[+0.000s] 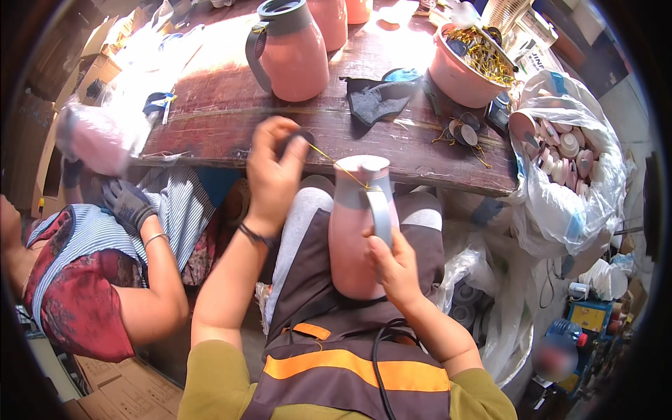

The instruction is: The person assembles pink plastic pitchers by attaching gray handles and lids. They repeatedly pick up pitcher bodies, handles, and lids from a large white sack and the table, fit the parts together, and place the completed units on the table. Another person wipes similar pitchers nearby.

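A pink vacuum jug [348, 241] with a grey top stands upright on my lap, close to the table's front edge. My right hand [397, 269] is closed around its light grey handle [379, 213]. From the top of that handle a thin yellow string [325, 155] stretches up and left, apparently looped around it. At its other end, my left hand [274, 168] pinches a small dark tag [301, 137], blurred and partly covered by the fingers. The left hand is raised at the edge of the wooden table [217, 133].
More pink jugs [297, 66] stand on the table. Right of them lie a dark cloth [378, 101] and loose tags [463, 131], near a pink tub [455, 77] of yellow-stringed tags. A plastic bag [560, 210] holds pinkish lids. At left, a gloved co-worker [129, 199] is beside a plastic-wrapped pink item [105, 143].
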Available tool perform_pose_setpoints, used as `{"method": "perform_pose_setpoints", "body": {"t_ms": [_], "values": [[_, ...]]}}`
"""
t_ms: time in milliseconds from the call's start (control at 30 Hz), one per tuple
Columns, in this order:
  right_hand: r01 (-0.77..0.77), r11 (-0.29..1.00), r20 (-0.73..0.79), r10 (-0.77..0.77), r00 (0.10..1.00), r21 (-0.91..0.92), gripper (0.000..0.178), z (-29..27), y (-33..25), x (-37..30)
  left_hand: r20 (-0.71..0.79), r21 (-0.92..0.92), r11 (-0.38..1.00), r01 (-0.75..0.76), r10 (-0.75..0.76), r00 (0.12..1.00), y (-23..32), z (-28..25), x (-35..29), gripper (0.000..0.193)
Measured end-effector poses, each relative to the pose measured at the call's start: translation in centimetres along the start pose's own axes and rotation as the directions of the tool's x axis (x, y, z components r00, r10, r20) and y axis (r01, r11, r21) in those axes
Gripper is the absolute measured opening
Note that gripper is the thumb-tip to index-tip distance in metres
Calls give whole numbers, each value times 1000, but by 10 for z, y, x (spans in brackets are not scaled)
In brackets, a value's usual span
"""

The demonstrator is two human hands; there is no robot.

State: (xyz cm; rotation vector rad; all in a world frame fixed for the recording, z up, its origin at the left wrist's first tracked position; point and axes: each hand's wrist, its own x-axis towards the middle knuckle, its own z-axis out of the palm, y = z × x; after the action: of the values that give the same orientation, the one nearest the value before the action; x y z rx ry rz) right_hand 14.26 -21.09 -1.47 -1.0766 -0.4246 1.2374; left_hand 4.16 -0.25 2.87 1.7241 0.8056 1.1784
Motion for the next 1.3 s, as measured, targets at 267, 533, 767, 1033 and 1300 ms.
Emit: {"method": "perform_pose_setpoints", "body": {"t_ms": [267,533,767,1033,1300], "values": [[181,698,-72,-317,946,-693,33,-9,-25,-19,492,-492,601,630,-405,771,-8,5,-34,29],[510,519,241,-500,832,-686,26,2,-56,-16,267,-705,546,452,-387,883,61,-16,-35,27],[695,581,226,-675,702,-424,37,80,-79,51,121,-71,757,-649,653,748,101,-58,-69,30],[769,165,407,-770,492,-618,51,159,-36,184,320,94,846,-524,473,821,72,-45,-65,33],[624,327,290,-671,682,-710,42,46,-19,126,245,419,752,-509,447,861,44,-34,102,17]]}}
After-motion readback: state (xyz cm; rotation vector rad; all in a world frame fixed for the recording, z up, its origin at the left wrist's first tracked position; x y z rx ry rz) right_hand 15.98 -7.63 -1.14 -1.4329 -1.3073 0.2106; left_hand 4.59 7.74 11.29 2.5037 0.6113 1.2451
